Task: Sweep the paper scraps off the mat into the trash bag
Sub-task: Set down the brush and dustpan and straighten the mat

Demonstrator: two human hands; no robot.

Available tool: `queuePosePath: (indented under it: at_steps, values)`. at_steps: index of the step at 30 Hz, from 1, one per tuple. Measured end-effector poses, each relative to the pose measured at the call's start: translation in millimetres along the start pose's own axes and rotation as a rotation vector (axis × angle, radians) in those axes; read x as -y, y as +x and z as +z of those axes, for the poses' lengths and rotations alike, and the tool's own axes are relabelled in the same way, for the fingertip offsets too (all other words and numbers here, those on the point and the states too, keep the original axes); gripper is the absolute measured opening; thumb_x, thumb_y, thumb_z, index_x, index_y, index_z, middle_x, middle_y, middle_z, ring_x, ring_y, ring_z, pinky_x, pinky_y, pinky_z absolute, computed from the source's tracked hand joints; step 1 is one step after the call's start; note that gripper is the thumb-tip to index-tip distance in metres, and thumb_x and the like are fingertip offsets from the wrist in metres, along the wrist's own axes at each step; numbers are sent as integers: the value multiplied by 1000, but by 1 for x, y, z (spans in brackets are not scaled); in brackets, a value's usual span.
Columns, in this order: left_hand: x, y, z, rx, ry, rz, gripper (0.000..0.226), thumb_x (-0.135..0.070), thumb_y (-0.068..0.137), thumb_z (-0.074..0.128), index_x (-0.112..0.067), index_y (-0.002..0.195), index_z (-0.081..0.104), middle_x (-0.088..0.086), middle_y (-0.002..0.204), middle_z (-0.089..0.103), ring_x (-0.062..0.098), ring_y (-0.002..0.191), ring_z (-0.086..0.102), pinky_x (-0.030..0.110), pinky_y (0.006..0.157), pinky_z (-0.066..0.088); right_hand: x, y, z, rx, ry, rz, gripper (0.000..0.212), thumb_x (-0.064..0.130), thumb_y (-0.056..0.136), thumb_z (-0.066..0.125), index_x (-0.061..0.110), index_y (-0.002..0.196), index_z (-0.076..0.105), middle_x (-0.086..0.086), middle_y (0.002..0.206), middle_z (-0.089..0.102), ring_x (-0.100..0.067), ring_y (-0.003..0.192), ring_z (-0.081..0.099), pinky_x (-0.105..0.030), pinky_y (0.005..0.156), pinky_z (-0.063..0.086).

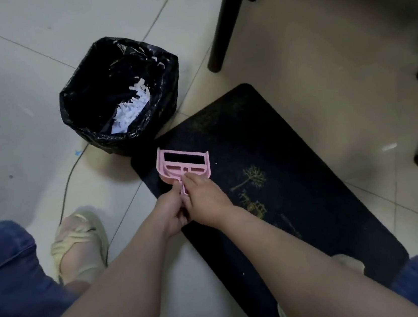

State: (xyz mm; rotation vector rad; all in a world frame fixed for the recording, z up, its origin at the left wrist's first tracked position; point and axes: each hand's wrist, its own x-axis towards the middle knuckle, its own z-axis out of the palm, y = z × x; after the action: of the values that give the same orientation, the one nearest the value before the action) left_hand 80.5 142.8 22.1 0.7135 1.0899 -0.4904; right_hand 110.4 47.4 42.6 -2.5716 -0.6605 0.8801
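Both hands are on the pink plastic hand sweeper (pixel 183 165); it's either a small dustpan or a brush set, can't tell which from this angle. The left hand (pixel 173 211) has its fingers wrapped round the thin handle from the left. The right hand (pixel 205 198) pinches the same handle from the right, with one fingertip pressed forward onto the flat head. Neither hand is open and neither holds anything else. The sweeper head sits over the left edge of the dark rectangular floor mat with gold print (pixel 296 174), near its far-left corner. The handle's long axis points from the hands away from the person. The black plastic trash bag (pixel 167 84) stands open on the tile floor (pixel 8 77), just beyond that corner, ahead and slightly left of the head and almost in line with the handle. The left hand is the nearer one to it. White shredded paper scraps (pixel 131 110) are already heaped inside the bag. On the mat I only see a tiny white speck (pixel 216 163) just right of the head, maybe one more near the front edge, too small to be sure. My read: the task is near its end, and what's left is a short push or lift forward-left over the bag rim. Risk: the rim stands above the mat, so scraps could land short, in the gap on the floor. A grey cable (pixel 68 181) runs past the bag's left side, clear of that path.
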Motion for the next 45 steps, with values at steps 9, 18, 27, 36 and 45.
queuePosePath:
  at_steps: [9,18,27,36,45]
  values:
    - [15,18,-12,-166,227,158,22,-20,103,38,-20,90,55,-4,77,58,7,58,45,21,48,32,-23,-6,4,-107,112,52,57,25,95,52,15,148,33,-7,145,45,-22,135,33,-37,111,34]
    - [30,35,-66,-634,70,103,10,-10,94,43,-7,91,52,9,74,47,22,63,43,29,62,35,-41,-6,19,47,111,276,55,31,100,45,12,150,30,-5,152,34,-23,141,23,-35,116,27]
    - [36,12,-8,-991,707,42,71,-25,84,56,-13,146,24,14,147,22,29,130,27,37,109,19,-71,-57,1,123,151,529,55,36,102,42,12,150,29,-9,154,30,-28,142,22,-38,115,27]
    - [48,-48,105,-414,1594,157,54,-23,89,44,-13,142,36,10,145,31,31,133,26,48,108,22,-80,-157,-21,75,201,714,60,43,100,41,10,149,29,-13,152,32,-34,140,28,-38,114,28]
    - [96,-68,107,-299,1960,189,55,-16,93,35,-24,147,31,12,150,27,33,141,14,58,113,2,-104,-199,9,97,277,771,58,42,100,42,6,145,35,-13,147,42,-31,134,41,-39,111,36]
